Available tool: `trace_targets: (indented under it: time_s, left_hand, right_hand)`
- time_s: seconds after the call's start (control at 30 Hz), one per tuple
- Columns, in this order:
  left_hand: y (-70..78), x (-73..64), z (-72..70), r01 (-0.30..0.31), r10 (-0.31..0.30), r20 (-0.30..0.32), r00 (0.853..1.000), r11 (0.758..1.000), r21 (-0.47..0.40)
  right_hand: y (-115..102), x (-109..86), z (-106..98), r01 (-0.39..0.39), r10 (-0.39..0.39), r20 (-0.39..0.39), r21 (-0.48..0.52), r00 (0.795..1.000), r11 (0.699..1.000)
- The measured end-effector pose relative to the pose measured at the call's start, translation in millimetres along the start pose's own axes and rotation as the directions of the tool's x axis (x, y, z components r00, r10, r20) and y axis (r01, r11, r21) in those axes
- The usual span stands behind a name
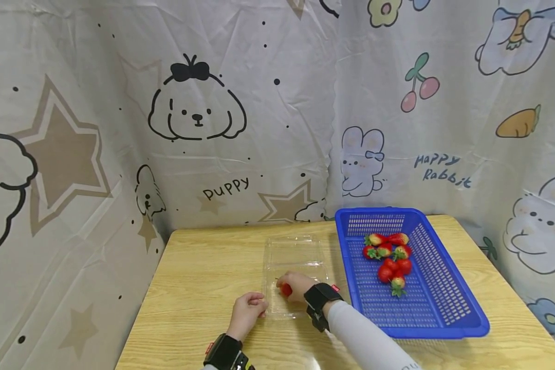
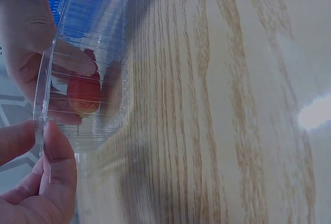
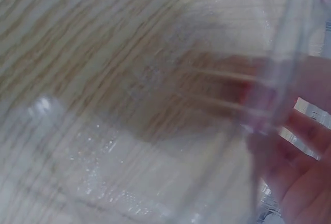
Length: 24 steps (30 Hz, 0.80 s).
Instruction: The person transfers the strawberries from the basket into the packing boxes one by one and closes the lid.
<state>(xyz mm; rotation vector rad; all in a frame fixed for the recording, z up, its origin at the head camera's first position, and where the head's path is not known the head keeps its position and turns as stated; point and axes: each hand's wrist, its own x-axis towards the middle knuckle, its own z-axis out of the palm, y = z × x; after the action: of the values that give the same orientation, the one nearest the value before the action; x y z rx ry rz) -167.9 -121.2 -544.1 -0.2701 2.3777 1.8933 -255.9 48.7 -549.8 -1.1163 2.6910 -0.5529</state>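
Note:
A clear plastic clamshell box (image 1: 289, 252) lies unfolded on the table, its lid part toward the back. My right hand (image 1: 298, 286) is over the front half and holds a red strawberry (image 1: 285, 289) between thumb and fingers. Through the box wall in the left wrist view, the strawberry (image 2: 84, 95) shows among the right fingers, inside the box. My left hand (image 1: 247, 312) pinches the box's left rim between thumb and fingers, seen closely as the hand (image 2: 54, 169) in the left wrist view. The right wrist view is blurred, with the right hand (image 3: 300, 177) behind clear plastic.
Right of the box stands a blue plastic basket (image 1: 344, 272) with several strawberries (image 1: 390, 270) in its back and middle part. Both are on a wood-grain table (image 1: 203, 267). A printed curtain (image 1: 240, 123) hangs behind the table and along its sides.

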Motion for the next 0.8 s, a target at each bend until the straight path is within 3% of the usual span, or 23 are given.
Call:
trace_targets:
  time_s: [0.33, 0.57, 0.7, 0.8]
  left_hand:
    - [-1.1, 0.1, -0.1, -0.005, 0.005, 0.004, 1.0, 1.0, -0.023]
    - [-1.2, 0.7, 0.0, -0.01, 0.01, 0.01, 1.0, 1.0, -0.021]
    - [-0.6, 0.6, 0.1, -0.008, 0.009, 0.012, 1.0, 1.0, -0.017]
    - [-0.4, 0.4, 0.1, -0.006, 0.006, 0.007, 1.0, 1.0, -0.019]
  right_hand:
    - [3, -1.2, 3, 0.016, -0.016, -0.019, -0.001, 1.0, 1.0]
    - [2, -2.3, -7, 0.021, -0.021, 0.029, 0.023, 0.999, 1.0]
    - [-3, -2.3, -28, 0.049, -0.05, 0.072, 0.017, 0.996, 0.999]
    - [-12, -5.3, -56, 0.063, -0.066, 0.084, 0.039, 0.994, 0.997]
